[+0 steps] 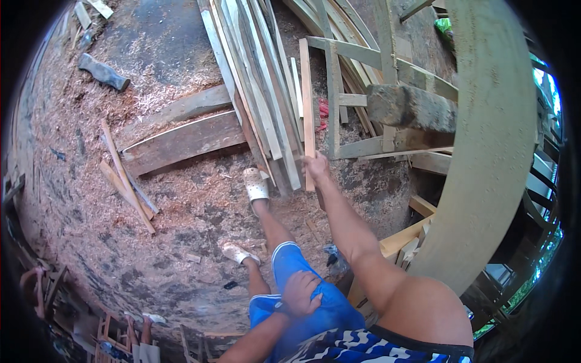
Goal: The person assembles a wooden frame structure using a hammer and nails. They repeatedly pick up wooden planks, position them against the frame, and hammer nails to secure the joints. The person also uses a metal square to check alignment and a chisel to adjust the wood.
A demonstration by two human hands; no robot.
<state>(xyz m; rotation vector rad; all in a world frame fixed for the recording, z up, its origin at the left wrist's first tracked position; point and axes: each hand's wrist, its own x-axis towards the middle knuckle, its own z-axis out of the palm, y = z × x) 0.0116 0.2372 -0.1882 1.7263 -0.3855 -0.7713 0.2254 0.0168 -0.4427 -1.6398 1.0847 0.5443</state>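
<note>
Wooden slat (308, 109): narrow, pale, held near its lower end by the right hand (316, 164), fingers closed round it; upper end lies over the stack of planks (260, 85). Left hand (301, 292): empty, palm resting on the thigh. Handling advice: lift lengthwise, clear of the timber frame (363, 103) just beside. Open room: sawdust-strewn floor (181, 212) to the left.
</note>
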